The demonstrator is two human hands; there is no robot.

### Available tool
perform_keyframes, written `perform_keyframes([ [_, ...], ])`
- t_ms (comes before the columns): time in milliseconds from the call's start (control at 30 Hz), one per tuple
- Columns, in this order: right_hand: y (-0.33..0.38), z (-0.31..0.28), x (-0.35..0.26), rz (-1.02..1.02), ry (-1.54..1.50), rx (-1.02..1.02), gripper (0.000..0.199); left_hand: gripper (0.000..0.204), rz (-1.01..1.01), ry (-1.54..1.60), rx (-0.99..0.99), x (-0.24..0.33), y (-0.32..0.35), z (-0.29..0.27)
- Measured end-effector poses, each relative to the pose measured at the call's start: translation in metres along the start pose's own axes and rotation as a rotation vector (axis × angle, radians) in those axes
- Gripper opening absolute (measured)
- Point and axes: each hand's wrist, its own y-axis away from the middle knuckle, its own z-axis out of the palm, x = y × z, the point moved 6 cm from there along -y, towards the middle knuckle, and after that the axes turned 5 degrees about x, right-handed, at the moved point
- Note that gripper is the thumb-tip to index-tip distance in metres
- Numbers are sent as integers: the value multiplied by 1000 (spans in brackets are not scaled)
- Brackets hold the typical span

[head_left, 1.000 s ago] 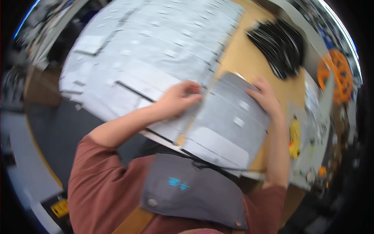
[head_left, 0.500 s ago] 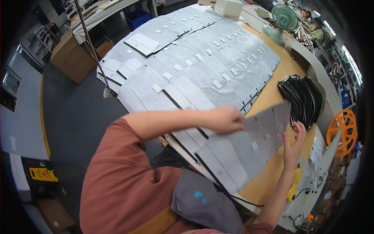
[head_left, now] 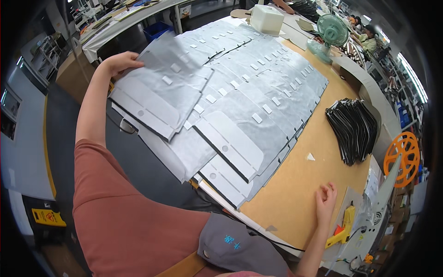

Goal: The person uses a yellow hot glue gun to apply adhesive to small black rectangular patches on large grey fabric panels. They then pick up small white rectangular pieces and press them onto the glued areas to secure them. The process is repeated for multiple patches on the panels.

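My left hand is closed on the edge of a grey fabric panel at the far left. This panel has a black-edged lighter end and small pale rectangular patches, and its far part is blurred. It lies partly over large silver-grey sheets spread across the table, which carry rows of similar patches. In front of them, another light panel with a dark edge overlaps a similar panel. My right hand is empty above the tan tabletop, its fingers loosely bent and apart.
A stack of black-edged pieces stands at the right. Nearer are a yellow glue gun and an orange spoked reel. A green fan and a white box stand at the back. A white scrap lies on the tabletop.
The grey panel has gone from in front of me to the far left with my left hand. My right hand has let go of it and come down nearer the table's front.
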Motion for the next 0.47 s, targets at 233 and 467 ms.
perform_keyframes([
  [233,5,2,-9,-83,125,43,23,28,-57,-249,91,-40,-41,-26],
  [467,6,6,-14,-72,180,52,26,51,184,40,-18,-21,-63,-35],
])
